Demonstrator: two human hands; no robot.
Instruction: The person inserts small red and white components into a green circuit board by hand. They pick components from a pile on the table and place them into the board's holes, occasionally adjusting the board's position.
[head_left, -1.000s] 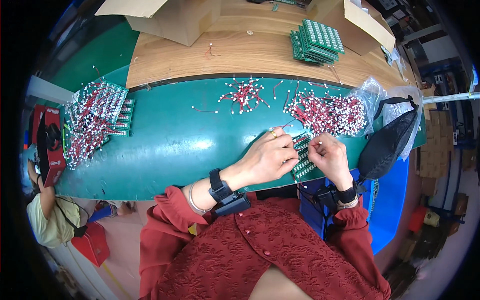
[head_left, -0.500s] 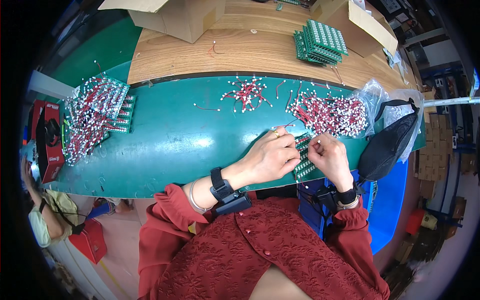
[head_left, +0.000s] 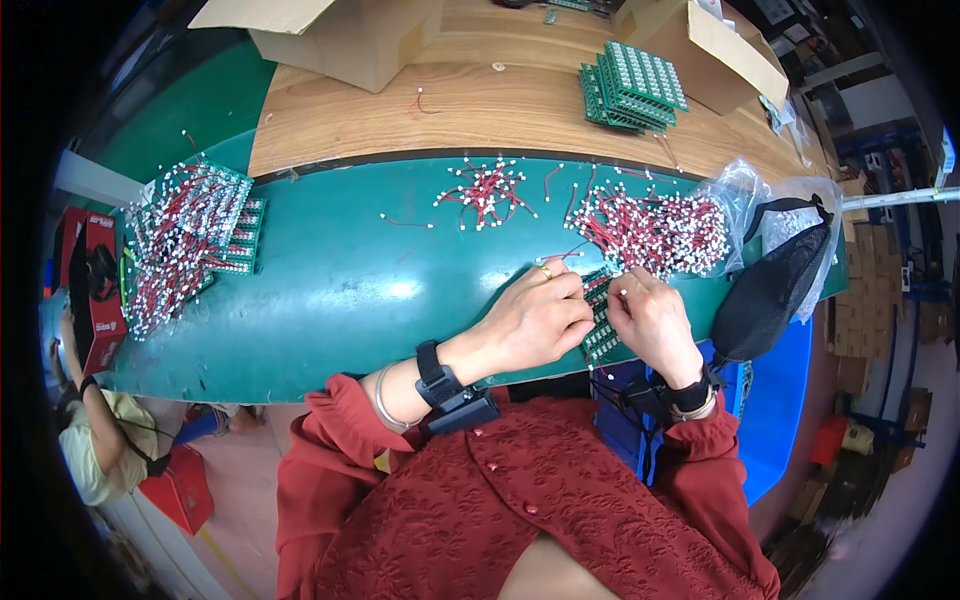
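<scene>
A green circuit board (head_left: 601, 338) with rows of small white parts lies at the table's near edge, between my two hands and partly under them. My left hand (head_left: 540, 318) is closed at the board's left side, fingers curled; what they hold is hidden. My right hand (head_left: 652, 318) pinches a short wire lead over the board, its white connector (head_left: 624, 292) showing at the fingertips. Just beyond my left fingers is a red-and-black lead (head_left: 560, 257) with white ends. Past my right hand spreads a large heap of red leads (head_left: 655, 228) with white plugs.
A smaller lead pile (head_left: 487, 192) lies mid-table. Boards heaped with leads (head_left: 190, 235) sit at left; stacked boards (head_left: 640, 85) stand at the back between cardboard boxes (head_left: 345, 45). A black mesh pouch (head_left: 775, 290) lies at right above a blue bin (head_left: 785, 410). Another person (head_left: 110, 440) is at far left.
My right fingertips have shifted slightly left, closer to my left hand and over the board. My left hand stays nearly in place. The view has moved a little, and the other person's arm has moved.
</scene>
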